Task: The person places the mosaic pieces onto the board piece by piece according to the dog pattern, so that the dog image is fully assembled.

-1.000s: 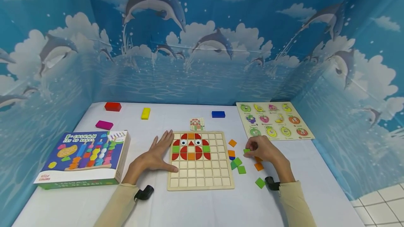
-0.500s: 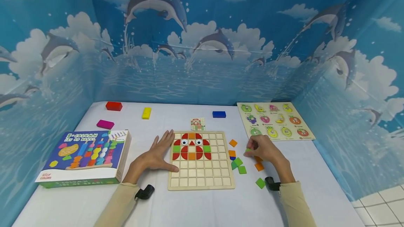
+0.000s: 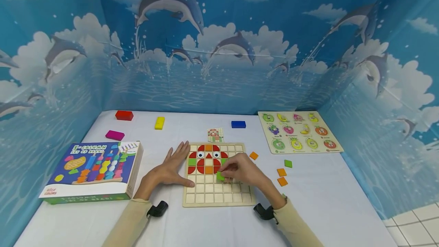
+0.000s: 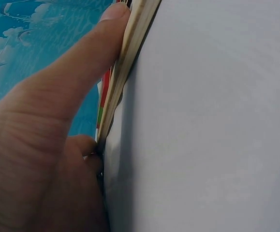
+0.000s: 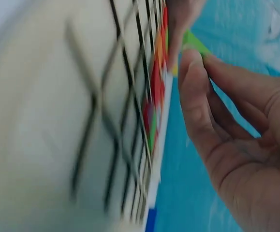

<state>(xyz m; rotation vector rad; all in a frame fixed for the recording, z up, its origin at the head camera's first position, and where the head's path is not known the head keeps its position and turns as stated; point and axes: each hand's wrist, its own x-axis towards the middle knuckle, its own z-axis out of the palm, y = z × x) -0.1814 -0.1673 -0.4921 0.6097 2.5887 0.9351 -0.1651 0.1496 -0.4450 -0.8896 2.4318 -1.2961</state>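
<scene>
A wooden grid board [image 3: 219, 204] lies on the white table, with red, orange, green and eye tiles forming a pattern on its upper left. My left hand [image 3: 167, 171] rests along its left edge, fingers spread, the thumb [image 4: 89, 55] on the rim. Between thumb and fingertips, my right hand [image 3: 243, 169] pinches a green square tile [image 3: 220, 176] over the board, just below the pattern. The right wrist view shows that green tile [image 5: 196, 42] partly covered by fingertips. Right of the board, the right hand and forearm hide some loose tiles.
Loose orange tiles [image 3: 282, 181] and a green tile [image 3: 288, 163] lie to the right. A small picture card [image 3: 215, 135] sits behind the board. The bead-set box [image 3: 92, 170] stands left, a fruit puzzle board [image 3: 302, 132] back right. Coloured blocks, one blue [image 3: 238, 124], lie farther back.
Carrying the green tile, my right hand has moved left from the loose tiles to above the board. Another green tile shows where that hand was. My left hand has stayed in place.
</scene>
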